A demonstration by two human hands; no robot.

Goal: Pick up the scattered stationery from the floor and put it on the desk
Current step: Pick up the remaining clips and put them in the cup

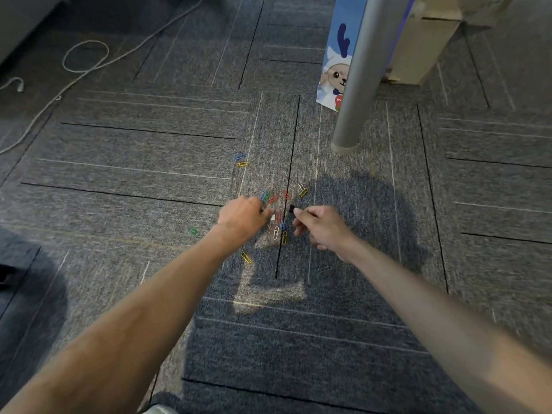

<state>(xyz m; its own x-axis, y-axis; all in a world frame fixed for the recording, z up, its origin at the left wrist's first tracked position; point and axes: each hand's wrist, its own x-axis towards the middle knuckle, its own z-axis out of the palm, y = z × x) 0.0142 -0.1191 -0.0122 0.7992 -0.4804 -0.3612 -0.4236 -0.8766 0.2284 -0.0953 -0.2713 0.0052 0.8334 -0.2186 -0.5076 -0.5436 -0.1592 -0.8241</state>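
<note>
Several coloured paper clips lie scattered on the grey carpet, most of them between my two hands. A blue and a yellow clip sit farther off, a green clip lies to the left and a yellow clip is nearer to me. My left hand hovers low over the pile with fingers curled down at a small white item; its fingertips are hidden. My right hand pinches a small black binder clip between thumb and forefinger.
A grey metal desk leg stands on the carpet just beyond the clips. Behind it are a blue cartoon paper bag and a cardboard box. A white cable loops across the floor at the far left.
</note>
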